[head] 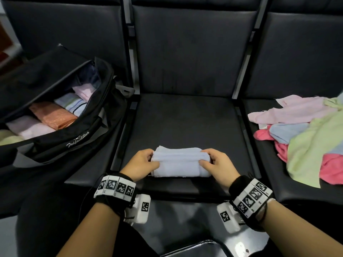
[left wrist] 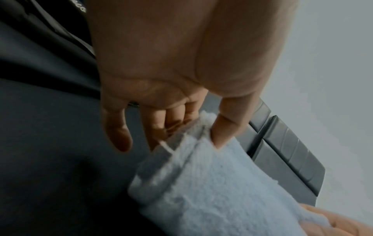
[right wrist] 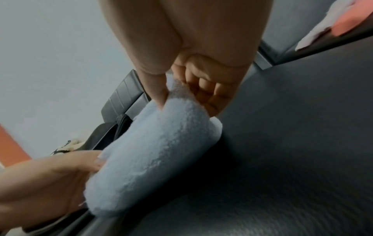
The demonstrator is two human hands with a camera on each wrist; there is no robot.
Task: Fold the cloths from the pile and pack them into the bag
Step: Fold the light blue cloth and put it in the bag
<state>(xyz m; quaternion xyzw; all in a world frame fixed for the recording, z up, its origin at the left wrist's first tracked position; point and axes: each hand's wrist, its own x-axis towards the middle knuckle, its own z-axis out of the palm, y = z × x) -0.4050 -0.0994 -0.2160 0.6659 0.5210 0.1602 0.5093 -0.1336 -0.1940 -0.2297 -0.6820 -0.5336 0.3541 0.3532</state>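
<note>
Hands, two, left [head: 140, 164] and right [head: 216, 164], each pinch an end of one folded pale-blue cloth [head: 179, 162].

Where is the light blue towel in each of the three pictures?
Head view: the light blue towel lies folded low in the middle, on the middle seat, the left hand and right hand pinching its ends.
Left wrist view: the towel fills the lower right, below the left hand's fingers.
Right wrist view: the towel runs across the centre, below the right hand.
Shared landmark: the dark seat under the towel.
</note>
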